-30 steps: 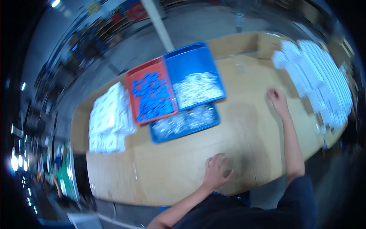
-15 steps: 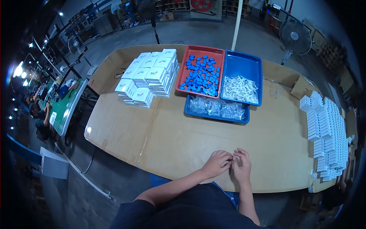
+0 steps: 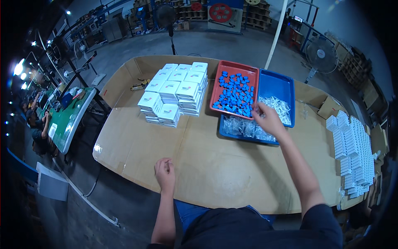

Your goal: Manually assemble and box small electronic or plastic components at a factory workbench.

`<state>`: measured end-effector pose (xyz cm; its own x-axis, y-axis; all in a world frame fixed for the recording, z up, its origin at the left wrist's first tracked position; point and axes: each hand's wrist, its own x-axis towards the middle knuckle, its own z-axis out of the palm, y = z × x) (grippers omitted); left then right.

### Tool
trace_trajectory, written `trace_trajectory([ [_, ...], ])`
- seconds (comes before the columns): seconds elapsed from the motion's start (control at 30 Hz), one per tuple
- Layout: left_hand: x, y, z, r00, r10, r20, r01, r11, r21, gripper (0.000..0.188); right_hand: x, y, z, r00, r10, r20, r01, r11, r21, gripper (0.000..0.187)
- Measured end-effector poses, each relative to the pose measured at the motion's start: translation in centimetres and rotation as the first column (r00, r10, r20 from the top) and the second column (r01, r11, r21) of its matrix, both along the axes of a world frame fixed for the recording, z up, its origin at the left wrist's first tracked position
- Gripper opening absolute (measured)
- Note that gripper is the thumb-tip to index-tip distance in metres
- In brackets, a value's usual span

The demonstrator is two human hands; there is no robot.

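My right hand (image 3: 267, 119) reaches over the right edge of the red tray (image 3: 214, 93), its fingers curled in together. Small blue plastic pieces (image 3: 236, 93) lie scattered in that tray, right by my fingertips. Whatever is between those fingers is too small to make out. Beside it stands a blue tray (image 3: 275, 79) with a heap of slim white pieces (image 3: 280, 110). My left hand (image 3: 166, 174) hovers low over the left part of the cardboard-covered table, fingers bent and closed. I cannot make out whether it holds anything.
Stacked white boxes (image 3: 170, 91) stand left of the trays. A lower blue tray (image 3: 226, 133) holds clear plastic bags (image 3: 244, 126). More white boxes (image 3: 352, 153) are piled at the far right. Cardboard walls edge the table (image 3: 207, 166). People work at a green bench (image 3: 72, 120) on the left.
My hands were together near the table's front edge. The right has moved forward to the trays, the left away to the left. The view has shifted a little.
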<state>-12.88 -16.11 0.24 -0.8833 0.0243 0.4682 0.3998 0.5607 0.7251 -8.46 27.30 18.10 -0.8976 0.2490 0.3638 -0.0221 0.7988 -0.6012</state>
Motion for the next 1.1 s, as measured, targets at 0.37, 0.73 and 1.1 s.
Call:
trace_trajectory([
  [0.37,-1.4,-1.9,-2.1,0.944,0.120,0.308,-0.194,0.955,0.223,0.010,-33.9,-4.9,5.2,0.907,-0.118,0.404,0.044,0.981,0.188,0.057],
  [0.73,-1.1,-1.2,-1.3,0.942,0.040,0.334,-0.137,0.952,0.273,0.005,-41.7,-7.9,0.8,0.840,-0.400,0.368,0.233,0.877,0.421,0.078],
  [1.1,-1.4,-1.5,-2.3,0.924,0.052,0.378,-0.161,0.952,0.262,0.006,-44.7,-6.8,0.9,0.835,-0.337,0.435,0.154,0.902,0.403,0.073],
])
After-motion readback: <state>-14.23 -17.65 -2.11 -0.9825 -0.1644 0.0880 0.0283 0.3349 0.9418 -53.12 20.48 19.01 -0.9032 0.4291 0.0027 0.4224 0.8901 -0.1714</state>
